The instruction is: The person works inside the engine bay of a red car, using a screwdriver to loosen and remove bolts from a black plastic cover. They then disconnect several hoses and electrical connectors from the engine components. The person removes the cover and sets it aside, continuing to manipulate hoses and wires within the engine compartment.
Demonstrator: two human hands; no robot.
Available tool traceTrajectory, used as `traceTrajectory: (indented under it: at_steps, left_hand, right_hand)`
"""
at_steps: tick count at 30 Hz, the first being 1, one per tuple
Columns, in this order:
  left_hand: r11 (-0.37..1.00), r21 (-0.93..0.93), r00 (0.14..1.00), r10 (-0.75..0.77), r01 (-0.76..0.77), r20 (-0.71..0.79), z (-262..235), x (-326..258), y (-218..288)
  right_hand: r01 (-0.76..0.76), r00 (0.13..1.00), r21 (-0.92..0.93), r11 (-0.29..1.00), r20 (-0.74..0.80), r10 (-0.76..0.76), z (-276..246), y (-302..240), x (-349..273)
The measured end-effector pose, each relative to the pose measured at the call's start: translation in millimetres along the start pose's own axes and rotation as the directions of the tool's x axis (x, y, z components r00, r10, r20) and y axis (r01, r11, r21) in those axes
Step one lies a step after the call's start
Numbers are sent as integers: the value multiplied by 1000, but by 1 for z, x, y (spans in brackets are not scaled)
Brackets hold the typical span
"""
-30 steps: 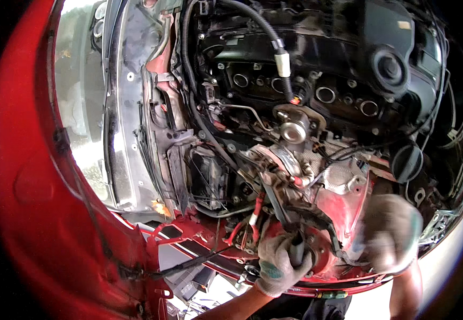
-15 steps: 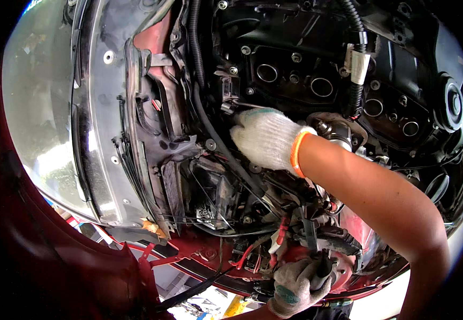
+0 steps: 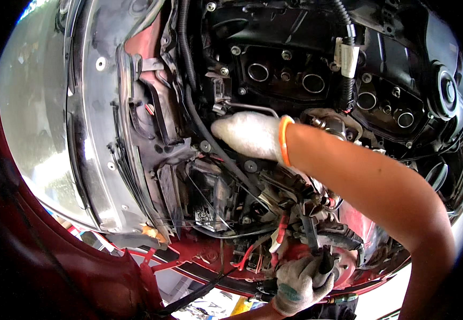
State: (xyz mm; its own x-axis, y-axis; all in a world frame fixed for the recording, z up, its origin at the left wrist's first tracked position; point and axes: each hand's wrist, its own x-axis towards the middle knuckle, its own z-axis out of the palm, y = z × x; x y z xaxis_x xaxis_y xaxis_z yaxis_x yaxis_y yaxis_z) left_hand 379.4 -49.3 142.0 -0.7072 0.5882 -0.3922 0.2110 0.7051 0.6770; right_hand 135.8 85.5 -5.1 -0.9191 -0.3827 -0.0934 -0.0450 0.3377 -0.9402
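While the left hand [image 3: 297, 284], gloved in grey-white knit, is wrapped around a black cylindrical part [image 3: 325, 263] beside a rounded red metal panel [image 3: 346, 268], the right hand [image 3: 247, 135], gloved in orange-cuffed white, is near a thin bent metal pipe [image 3: 252, 108]. This hand's grip is hidden and cannot be determined.

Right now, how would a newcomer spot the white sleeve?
Find the black engine, upper right. A black ribbed hose comes down over it from the top edge, right of the gloved right hand. The white sleeve wraps it partway down, its broad pale surface standing out against the black around it.
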Motion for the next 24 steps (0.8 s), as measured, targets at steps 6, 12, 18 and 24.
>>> traceTrajectory:
  at_steps: [6, 12, 18, 24]
  left_hand:
    - [994, 98, 983, 56, -39, -172, 13, -15, 4]
    - [998, 66, 993, 22, -15, -116, 10, -10, 2]
    - [998, 52, 992, 44, -39, -115, 10, -9, -1]
    - [997, 41, 980, 72, -66, -187, 13, -11, -3]
  right_hand:
    - [197, 957, -84, 977, -200, -211, 9, 4, -21]
    - [217, 943, -99, 971, -236, -235, 7, 5, -29]
    - [-273, 954, 510, 816, 34, 298, -16, -16, -29]
    - [-167, 971, 533, 830, -55, 231, -10, -12, -31]
